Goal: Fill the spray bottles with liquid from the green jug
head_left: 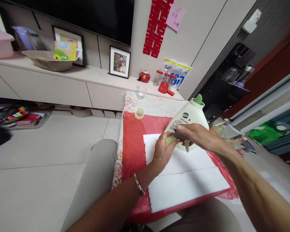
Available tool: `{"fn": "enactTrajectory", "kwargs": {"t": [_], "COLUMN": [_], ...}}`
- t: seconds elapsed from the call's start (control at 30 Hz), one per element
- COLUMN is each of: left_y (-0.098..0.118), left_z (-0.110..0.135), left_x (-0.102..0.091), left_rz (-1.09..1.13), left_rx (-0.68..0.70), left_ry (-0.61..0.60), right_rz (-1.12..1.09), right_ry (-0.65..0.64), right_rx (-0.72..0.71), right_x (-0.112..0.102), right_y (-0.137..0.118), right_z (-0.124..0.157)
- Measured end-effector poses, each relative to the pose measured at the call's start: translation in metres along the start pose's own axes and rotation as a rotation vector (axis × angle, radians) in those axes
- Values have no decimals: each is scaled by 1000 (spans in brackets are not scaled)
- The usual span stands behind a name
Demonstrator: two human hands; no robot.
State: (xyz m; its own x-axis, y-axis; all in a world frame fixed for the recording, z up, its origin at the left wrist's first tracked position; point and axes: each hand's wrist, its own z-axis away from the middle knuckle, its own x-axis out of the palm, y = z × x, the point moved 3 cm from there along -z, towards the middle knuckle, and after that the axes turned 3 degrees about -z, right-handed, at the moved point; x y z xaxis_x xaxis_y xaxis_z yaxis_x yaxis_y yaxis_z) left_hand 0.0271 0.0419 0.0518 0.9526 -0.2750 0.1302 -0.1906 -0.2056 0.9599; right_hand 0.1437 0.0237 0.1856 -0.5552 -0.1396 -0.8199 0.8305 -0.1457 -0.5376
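Yellowish plastic bottle (169,140): left hand (162,149) clasps it, right hand (193,131) grasps grey trigger head (183,135) beside left fingers (171,148); keep body steady

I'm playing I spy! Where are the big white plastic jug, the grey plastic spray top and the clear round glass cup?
Big white plastic jug (194,116): head view, on its body.
Grey plastic spray top (181,135): head view, its middle.
Clear round glass cup (140,93): head view, its side.

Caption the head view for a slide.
Left hand and right hand hold a spray bottle in front of an uncapped jug.
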Motion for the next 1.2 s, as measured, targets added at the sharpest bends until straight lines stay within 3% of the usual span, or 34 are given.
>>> {"fn": "enactTrajectory", "kwargs": {"t": [0.13, 0.37, 0.53, 0.7, 0.8, 1.03, 1.2], "left_y": [-3, -6, -8, -15, -20, -24, -20], "left_z": [-1, -6, -5, -5, -8, -10, -8], "left_x": [-2, -1, 0, 2, 4, 1, -2], "left_rz": [11, -9, 33, 300, 343, 218, 201], "left_rx": [-6, 95, 95, 89, 92, 82, 36], "left_ry": [-14, -19, -54, -93, -145, -83, 10], "right_rz": [-352, -640, -728, -751, -748, -762, -802], "right_ry": [93, 148, 269, 500, 591, 539, 658], "right_rx": [-23, -178, -260, -275, -256, -293, -278], "right_x": [2, 70, 82, 94, 105, 114, 121], "right_y": [34, 75, 78, 75, 75, 85, 85], "right_z": [1, -6, -12, -15, -14, -6, -13]}}
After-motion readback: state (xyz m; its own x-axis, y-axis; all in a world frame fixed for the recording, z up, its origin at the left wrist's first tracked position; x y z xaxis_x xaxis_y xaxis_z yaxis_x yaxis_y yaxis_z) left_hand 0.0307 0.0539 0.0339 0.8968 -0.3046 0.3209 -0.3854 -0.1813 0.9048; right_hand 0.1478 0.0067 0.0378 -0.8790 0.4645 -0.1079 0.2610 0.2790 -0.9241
